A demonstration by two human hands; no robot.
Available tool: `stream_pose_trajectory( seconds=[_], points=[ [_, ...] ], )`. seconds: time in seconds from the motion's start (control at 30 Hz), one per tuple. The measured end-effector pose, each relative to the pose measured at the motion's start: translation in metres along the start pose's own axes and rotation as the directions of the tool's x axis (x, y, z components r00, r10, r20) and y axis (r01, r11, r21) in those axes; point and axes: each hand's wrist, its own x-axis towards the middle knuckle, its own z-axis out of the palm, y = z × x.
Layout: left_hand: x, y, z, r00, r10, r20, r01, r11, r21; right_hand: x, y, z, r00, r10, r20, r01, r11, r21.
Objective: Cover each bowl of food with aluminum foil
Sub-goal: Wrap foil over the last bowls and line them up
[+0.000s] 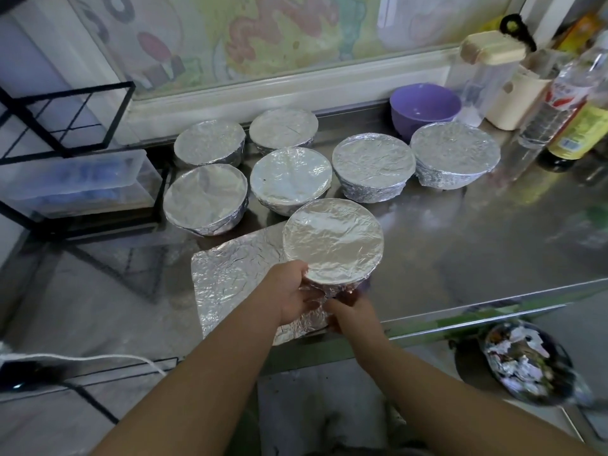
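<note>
Head view: I am watching the left hand (289,292) gripping the near-left rim of the front bowl (332,240), thumb lying on its foil top. The right hand (352,312) is curling its fingers against the crumpled foil at the bowl's near underside, though the fingertips are partly hidden. The bowl is sitting at the near edge of the steel table (460,245), overlapping a flat foil sheet (230,278). Six more covered bowls (291,177) are standing behind it in two loose rows. A purple bowl (424,105) is sitting uncovered by the back wall, with bottles (556,106) crowding the right corner.
</note>
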Motion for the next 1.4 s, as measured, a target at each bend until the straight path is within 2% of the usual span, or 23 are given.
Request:
stream_pose_trajectory(
  seconds=[0.1, 0.3, 0.47, 0.53, 0.63, 0.7, 0.77, 0.9, 0.97, 1.1, 1.17, 1.3, 1.4],
  points=[
    [0.001, 0.001, 0.002, 1.0, -0.002, -0.024, 0.002, 1.0, -0.007, 0.016, 0.005, 0.0, 0.998, -0.016, -0.064, 0.007, 0.991, -0.136],
    [0.002, 0.001, 0.004, 0.999, 0.009, -0.04, -0.007, 0.999, 0.031, 0.017, 0.003, -0.014, 0.998, 0.038, -0.056, -0.042, 0.996, -0.076],
    [0.0, -0.001, 0.007, 0.999, 0.021, -0.041, -0.02, 0.999, 0.026, 0.01, 0.001, -0.019, 0.996, -0.064, -0.058, 0.052, 0.98, -0.189],
    [-0.001, 0.0, 0.007, 0.999, 0.025, -0.044, -0.024, 0.999, 0.032, 0.006, -0.001, -0.018, 0.998, -0.043, -0.044, 0.037, 0.992, -0.123],
    [-0.002, 0.0, 0.006, 0.998, 0.031, -0.051, -0.028, 0.999, 0.044, 0.0, -0.005, -0.019, 0.998, 0.064, 0.023, -0.067, 0.98, 0.186],
    [-0.003, 0.0, 0.006, 0.998, 0.031, -0.057, -0.028, 0.999, 0.046, -0.009, -0.014, -0.021, 0.982, 0.143, 0.123, -0.18, 0.908, 0.379],
    [-0.003, 0.0, 0.006, 0.997, 0.035, -0.062, -0.033, 0.999, 0.032, -0.018, -0.024, -0.023, 0.958, 0.193, 0.211, -0.273, 0.842, 0.465],
    [-0.006, 0.001, 0.009, 0.998, 0.044, -0.049, -0.044, 0.999, 0.005, -0.026, -0.037, -0.023, 0.926, 0.314, 0.211, -0.376, 0.706, 0.6],
    [-0.008, 0.001, 0.01, 0.998, 0.047, -0.049, -0.047, 0.999, 0.0, -0.031, -0.038, -0.018, 0.919, 0.338, 0.203, -0.388, 0.682, 0.62],
    [-0.011, 0.002, 0.011, 0.997, 0.042, -0.066, -0.042, 0.999, -0.005, -0.026, -0.032, -0.006, 0.948, 0.291, 0.129, -0.315, 0.803, 0.506],
    [-0.011, 0.002, 0.011, 0.997, 0.035, -0.075, -0.036, 0.999, -0.007, -0.018, -0.031, -0.002, 0.953, 0.282, 0.113, -0.301, 0.828, 0.474],
    [-0.009, 0.003, 0.012, 0.996, 0.036, -0.087, -0.034, 0.999, 0.019, -0.003, -0.019, -0.001, 0.948, 0.315, 0.038, -0.294, 0.828, 0.478],
    [-0.009, 0.003, 0.014, 0.995, 0.031, -0.091, -0.029, 0.999, 0.027, 0.001, -0.016, -0.003, 0.927, 0.375, 0.024, -0.328, 0.778, 0.536]
  ],
)
